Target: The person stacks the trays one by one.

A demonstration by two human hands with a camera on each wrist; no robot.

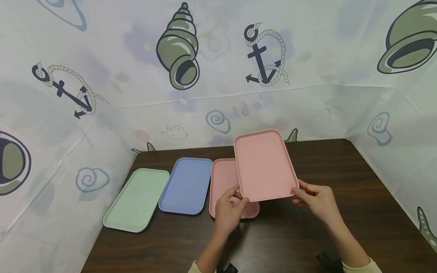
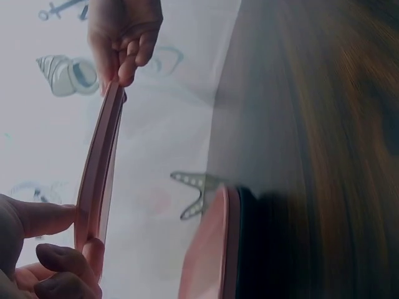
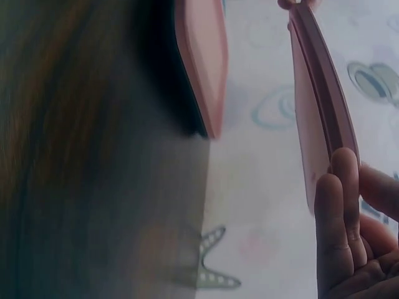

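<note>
A pink tray [image 1: 266, 167] is held up above the table, tilted so its inner face shows in the head view. My left hand [image 1: 228, 212] pinches its near left corner between thumb and fingers. At the near right corner, my right hand [image 1: 317, 199] pinches the rim the same way. Both wrist views show the raised pink tray [image 2: 100, 168] almost edge-on, with fingertips [image 3: 343, 168] on its outer side. Below and to the left lies another pink tray [image 1: 222, 176], partly covered by the raised one and my left hand. A dark layer [image 2: 249, 243] shows under it.
Left of the lower pink tray lie a blue tray [image 1: 186, 185] and, further left, a green tray [image 1: 136, 201], side by side on the dark wooden table [image 1: 324, 163]. A white printed cloth [image 1: 218, 68] hangs behind the table and at both sides.
</note>
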